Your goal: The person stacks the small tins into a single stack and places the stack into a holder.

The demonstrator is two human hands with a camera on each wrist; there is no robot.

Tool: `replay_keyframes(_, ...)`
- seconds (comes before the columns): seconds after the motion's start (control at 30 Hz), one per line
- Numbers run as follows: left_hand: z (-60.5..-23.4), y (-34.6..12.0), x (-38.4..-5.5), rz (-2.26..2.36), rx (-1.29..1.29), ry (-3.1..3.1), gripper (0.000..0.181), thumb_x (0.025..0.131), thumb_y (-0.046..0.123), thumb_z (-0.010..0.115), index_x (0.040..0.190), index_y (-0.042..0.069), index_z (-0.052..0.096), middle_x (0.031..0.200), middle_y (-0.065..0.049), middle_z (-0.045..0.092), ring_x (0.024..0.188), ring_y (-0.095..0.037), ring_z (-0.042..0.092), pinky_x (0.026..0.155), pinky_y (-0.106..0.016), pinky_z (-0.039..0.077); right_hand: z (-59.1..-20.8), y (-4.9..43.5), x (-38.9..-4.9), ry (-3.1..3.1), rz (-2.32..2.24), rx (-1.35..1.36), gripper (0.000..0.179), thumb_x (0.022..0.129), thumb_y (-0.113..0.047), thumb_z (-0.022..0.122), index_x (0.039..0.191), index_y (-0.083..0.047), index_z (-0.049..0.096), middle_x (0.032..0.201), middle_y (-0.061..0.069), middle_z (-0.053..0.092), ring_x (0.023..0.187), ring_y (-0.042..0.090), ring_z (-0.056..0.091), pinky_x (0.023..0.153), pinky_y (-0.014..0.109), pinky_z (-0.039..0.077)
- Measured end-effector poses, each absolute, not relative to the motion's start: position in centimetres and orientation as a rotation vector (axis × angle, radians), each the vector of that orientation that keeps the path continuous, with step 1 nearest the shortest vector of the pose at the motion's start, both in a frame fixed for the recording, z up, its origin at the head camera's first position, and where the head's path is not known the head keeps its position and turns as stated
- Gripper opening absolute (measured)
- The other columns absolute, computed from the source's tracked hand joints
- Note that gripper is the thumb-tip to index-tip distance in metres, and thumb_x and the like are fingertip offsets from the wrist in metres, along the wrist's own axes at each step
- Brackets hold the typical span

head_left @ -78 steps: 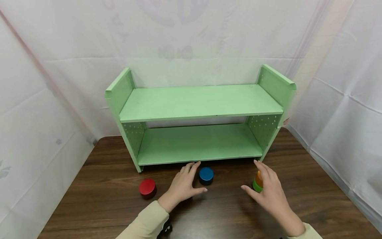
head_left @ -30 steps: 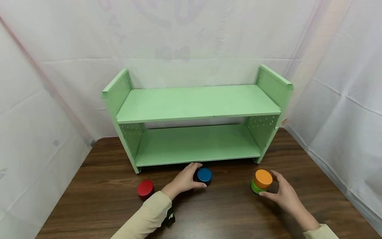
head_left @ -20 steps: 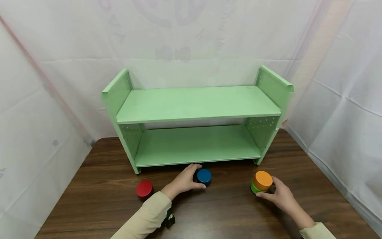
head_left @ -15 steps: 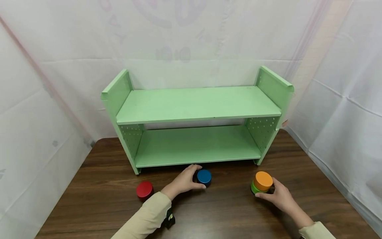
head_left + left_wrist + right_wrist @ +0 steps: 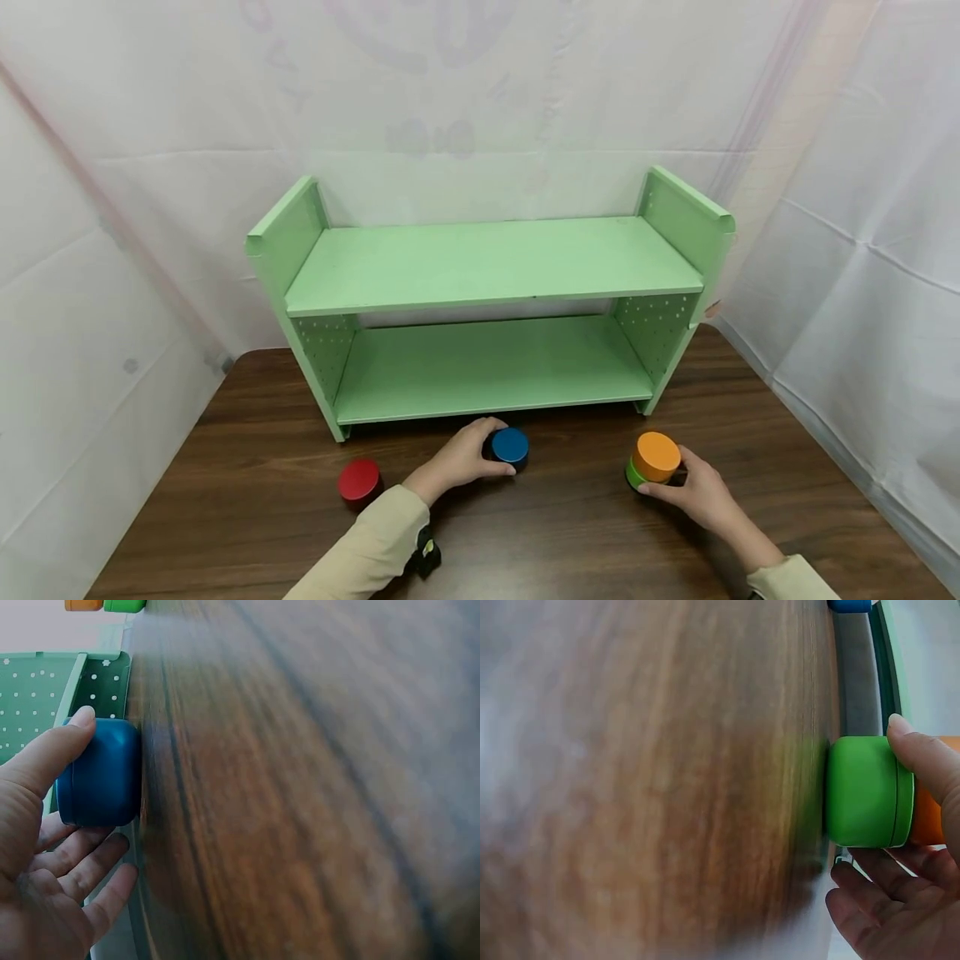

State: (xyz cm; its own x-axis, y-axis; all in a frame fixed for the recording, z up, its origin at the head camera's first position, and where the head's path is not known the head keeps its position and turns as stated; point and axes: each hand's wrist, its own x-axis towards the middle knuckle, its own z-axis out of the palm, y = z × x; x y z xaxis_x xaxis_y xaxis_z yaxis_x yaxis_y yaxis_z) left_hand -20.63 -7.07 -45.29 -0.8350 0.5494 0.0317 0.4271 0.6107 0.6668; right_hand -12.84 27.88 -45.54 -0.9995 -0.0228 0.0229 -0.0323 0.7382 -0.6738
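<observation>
My left hand (image 5: 467, 454) is at the blue round tin (image 5: 510, 447), its thumb on the near side and fingers round the far side. In the left wrist view the thumb lies against the blue tin (image 5: 105, 772) and the fingertips bend behind it. My right hand (image 5: 701, 492) holds the green round tin (image 5: 635, 477) from its right side. On top of that stands an orange round tin (image 5: 657, 456). In the right wrist view the thumb presses on the rim of the green tin (image 5: 864, 791), with fingers on its other side. Both tins sit on the table.
A red round tin (image 5: 360, 483) stands left of my left forearm on the dark wooden table (image 5: 247, 467). Behind the tins is a light green two-tier shelf (image 5: 487, 258) with raised side panels. White cloth (image 5: 480, 100) hangs behind and at both sides.
My right hand has moved from over the stacked tins to their right side and closed round the green one. My left hand has moved right and closed in on the blue tin.
</observation>
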Motion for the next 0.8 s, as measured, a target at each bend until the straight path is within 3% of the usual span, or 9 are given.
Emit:
replay_keyframes(0.43, -45.4, -7.3, -20.5, 1.056, 0.815, 2.656, 0.061, 0.079, 0.029, 0.078, 0.126, 0.001, 0.053, 0.126, -0.016, 0.056, 0.116, -0.032, 0.053, 0.095, -0.048, 0.045, -45.9, 27.2, -12.9, -2.868, 1.138, 0.098, 0.065, 0.071, -0.027, 0.083, 0.117, 0.007, 0.053, 0.107, 0.018, 0.065, 0.097, 0.032, 0.062, 0.08, 0.046, 0.051)
replay_keyframes(0.8, -45.1, -7.1, -20.3, 1.098, 0.794, 2.643, 0.062, 0.079, 0.03, 0.078, 0.127, 0.0, 0.053, 0.127, -0.017, 0.055, 0.117, -0.032, 0.053, 0.095, -0.048, 0.045, -45.7, 26.8, -12.5, -2.897, 1.155, 0.105, 0.07, 0.073, -0.03, 0.082, 0.122, 0.008, 0.051, 0.112, 0.019, 0.064, 0.103, 0.036, 0.061, 0.085, 0.05, 0.05)
